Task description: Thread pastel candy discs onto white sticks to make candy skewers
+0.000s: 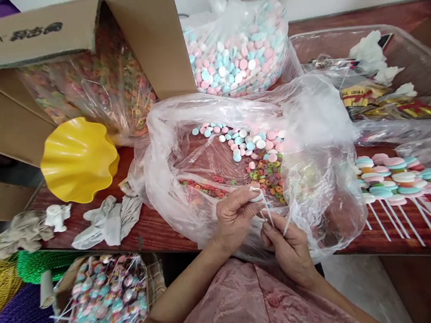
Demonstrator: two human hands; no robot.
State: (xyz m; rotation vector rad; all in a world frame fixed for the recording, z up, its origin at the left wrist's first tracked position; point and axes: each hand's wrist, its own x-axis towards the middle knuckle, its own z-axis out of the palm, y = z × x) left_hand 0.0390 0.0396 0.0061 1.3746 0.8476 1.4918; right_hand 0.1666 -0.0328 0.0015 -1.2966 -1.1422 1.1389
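My left hand point(234, 220) pinches a pale round candy point(257, 194) between thumb and fingertips. Just to its right, the fingers of my right hand point(290, 243) close around thin white sticks point(268, 213), whose upper ends reach up toward that candy. Whether a stick has entered the candy is too small to tell. Both hands are over the near edge of an open clear plastic bag point(209, 105). Inside lie loose pink, white and blue candy discs point(250, 139) and small multicoloured ring candies point(267, 176).
Finished candy sticks point(400, 177) lie at the right. Behind stand a full bag of discs point(242, 54) and a clear tray point(349, 35). Leftward are a yellow wavy bowl point(79, 159), a cardboard box point(162, 38), gloves point(109, 220) and, lower, a box of wrapped candy sticks point(107, 303).
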